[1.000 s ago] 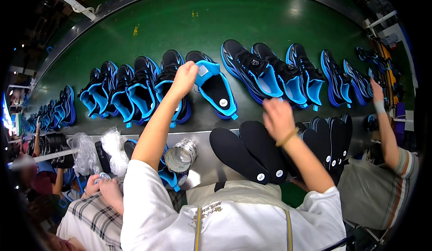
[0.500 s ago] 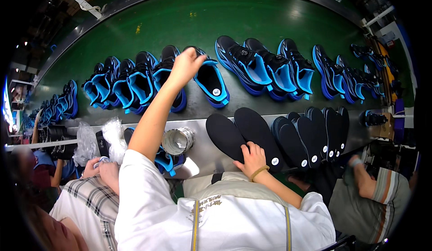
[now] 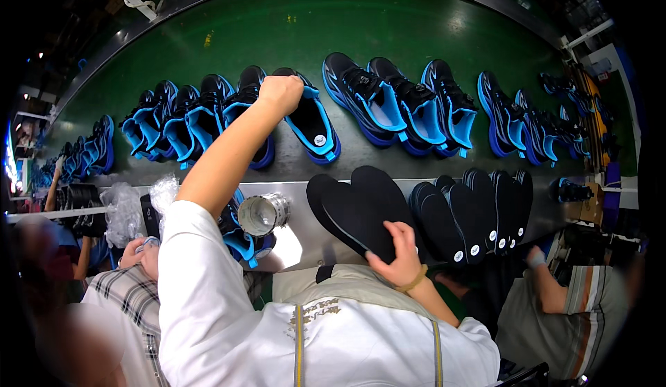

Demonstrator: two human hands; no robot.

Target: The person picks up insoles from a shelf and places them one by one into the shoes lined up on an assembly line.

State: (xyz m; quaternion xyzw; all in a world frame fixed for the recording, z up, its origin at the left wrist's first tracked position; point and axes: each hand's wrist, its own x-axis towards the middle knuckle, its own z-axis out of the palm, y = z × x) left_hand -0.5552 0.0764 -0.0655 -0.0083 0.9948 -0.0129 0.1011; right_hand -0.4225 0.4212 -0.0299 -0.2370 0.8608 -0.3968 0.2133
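My left hand [image 3: 283,95] is closed at the tongue of a black and bright-blue sneaker [image 3: 311,124], with its fingertips partly hidden. The sneaker's opening faces me, and a white round label shows on the insole inside its heel. Low in front of me, my right hand [image 3: 398,254] grips a black insole [image 3: 371,210] by its heel end, thumb on one edge and fingers on the other. This insole is tilted and overlaps another black insole [image 3: 319,191] on the metal ledge. Several more insoles [image 3: 468,213] lie fanned out in stacks to the right.
Sneakers line the green belt [image 3: 388,19] on both sides, including a group [image 3: 385,102] right of centre. On the ledge stands a roll of tape [image 3: 263,213], with another sneaker [image 3: 239,241] beneath it. Clear plastic bags [image 3: 125,213] lie left. Co-workers sit at both sides.
My left hand has come down from above the sneaker onto its tongue. My right hand has drawn one insole up and left, over its neighbour. The view has shifted slightly.
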